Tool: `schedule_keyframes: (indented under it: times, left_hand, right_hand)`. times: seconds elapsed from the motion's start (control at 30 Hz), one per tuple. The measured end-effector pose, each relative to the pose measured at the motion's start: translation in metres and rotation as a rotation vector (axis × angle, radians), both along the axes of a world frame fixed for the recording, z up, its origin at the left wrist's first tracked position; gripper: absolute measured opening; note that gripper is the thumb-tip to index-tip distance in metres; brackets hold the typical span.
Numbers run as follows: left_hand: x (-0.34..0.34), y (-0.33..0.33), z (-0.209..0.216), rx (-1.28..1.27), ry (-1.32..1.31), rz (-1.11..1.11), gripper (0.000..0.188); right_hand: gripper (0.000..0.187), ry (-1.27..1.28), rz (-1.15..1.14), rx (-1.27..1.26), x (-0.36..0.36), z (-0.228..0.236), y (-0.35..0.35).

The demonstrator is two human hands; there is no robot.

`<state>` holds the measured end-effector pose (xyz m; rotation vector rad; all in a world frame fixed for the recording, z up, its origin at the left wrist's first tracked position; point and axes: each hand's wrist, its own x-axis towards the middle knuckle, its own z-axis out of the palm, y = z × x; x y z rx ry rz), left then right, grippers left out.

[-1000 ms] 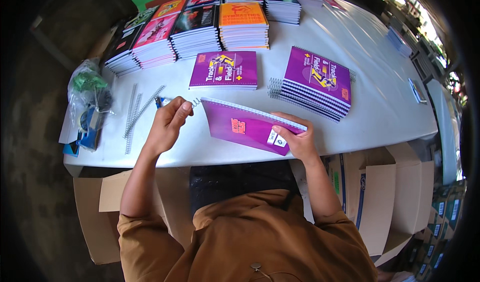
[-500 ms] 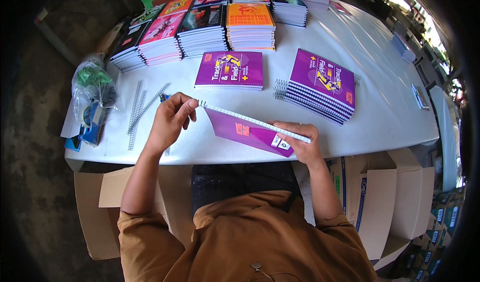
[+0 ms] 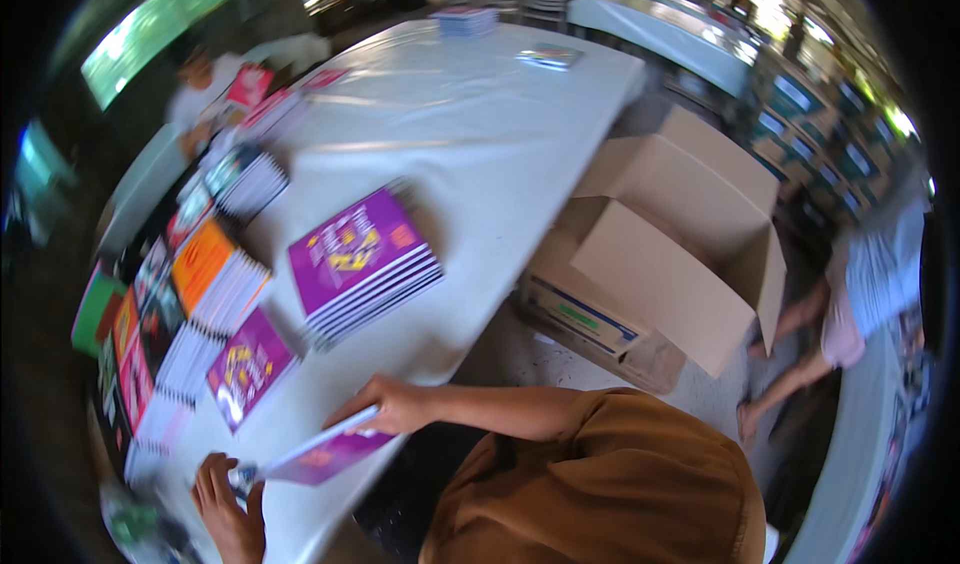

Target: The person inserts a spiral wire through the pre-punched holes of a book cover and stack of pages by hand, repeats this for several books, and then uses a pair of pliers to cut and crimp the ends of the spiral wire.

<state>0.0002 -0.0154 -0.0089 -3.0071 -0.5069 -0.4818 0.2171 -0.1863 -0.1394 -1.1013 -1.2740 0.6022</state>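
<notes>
My right hand (image 3: 392, 406) grips a purple spiral notebook (image 3: 325, 456) by its upper edge, holding it tilted over the near table edge with its cover facing me. At the notebook's lower left end is my left hand (image 3: 228, 512), its thumb and fingers apart. A small blue-and-white thing (image 3: 242, 478) shows by those fingertips, too blurred to name; whether they touch it I cannot tell. Ahead stands a stack of purple notebooks (image 3: 352, 249). Left of it is another purple notebook pile (image 3: 250, 364).
Stacks of orange-covered books (image 3: 210, 269) and other books line the table's left side. An open cardboard box (image 3: 665, 239) stands on the right. Another person (image 3: 205, 94) sits at the far left; a second person (image 3: 850, 304) is at right. Stacked cartons (image 3: 815, 129) stand behind.
The view has swung to the right, bringing the box and two people into sight. My left hand has come off the notebook's coil end and spread; my right hand still holds the notebook.
</notes>
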Motion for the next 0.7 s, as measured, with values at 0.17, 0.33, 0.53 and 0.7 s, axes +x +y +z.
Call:
schedule_keyframes:
  times: [0.17, 0.33, 0.53, 0.7]
  left_hand:
    - [0.007, -0.007, 0.027, -0.105, 0.225, -0.125, 0.026]
    - [0.009, -0.007, 0.027, -0.253, 0.265, -0.148, 0.024]
    - [0.013, -0.016, 0.023, 0.279, -0.035, -0.287, 0.021]
    - [0.015, -0.026, 0.025, 0.055, 0.083, -0.157, 0.017]
  right_hand:
    - [0.033, 0.001, -0.017, 0.123, -0.009, 0.003, -0.012]
    - [0.037, -0.068, -0.03, 0.15, -0.003, -0.004, -0.008]
    - [0.041, -0.089, 0.003, 0.145, -0.006, -0.008, -0.006]
    - [0.044, -0.074, 0.024, 0.112, -0.008, -0.003, -0.009]
